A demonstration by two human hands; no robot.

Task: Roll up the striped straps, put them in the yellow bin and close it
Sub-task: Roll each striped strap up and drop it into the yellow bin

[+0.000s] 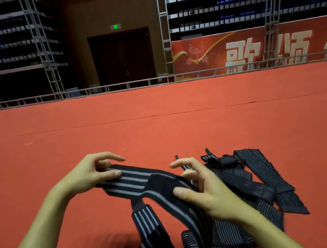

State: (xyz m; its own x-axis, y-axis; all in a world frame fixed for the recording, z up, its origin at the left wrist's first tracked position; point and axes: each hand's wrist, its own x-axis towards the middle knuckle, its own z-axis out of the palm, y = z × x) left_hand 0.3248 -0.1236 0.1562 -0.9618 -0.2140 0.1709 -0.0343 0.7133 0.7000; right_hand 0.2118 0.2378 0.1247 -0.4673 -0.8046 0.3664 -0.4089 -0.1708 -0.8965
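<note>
A black strap with grey stripes (133, 182) stretches between my hands above the red floor. My left hand (93, 175) pinches its left end between thumb and fingers. My right hand (200, 184) grips the strap further along, thumb on its plain black patch, fingers curled behind it. The rest of this strap hangs down toward the lower edge of the view. More striped straps (260, 185) lie in a loose heap on the floor to the right of my right hand. No yellow bin is in view.
Red carpet floor (158, 124) spreads wide ahead. A low metal truss rail (110, 88) runs across the far edge, with truss towers, a dark door, a red banner (253, 47) and blue seating behind it.
</note>
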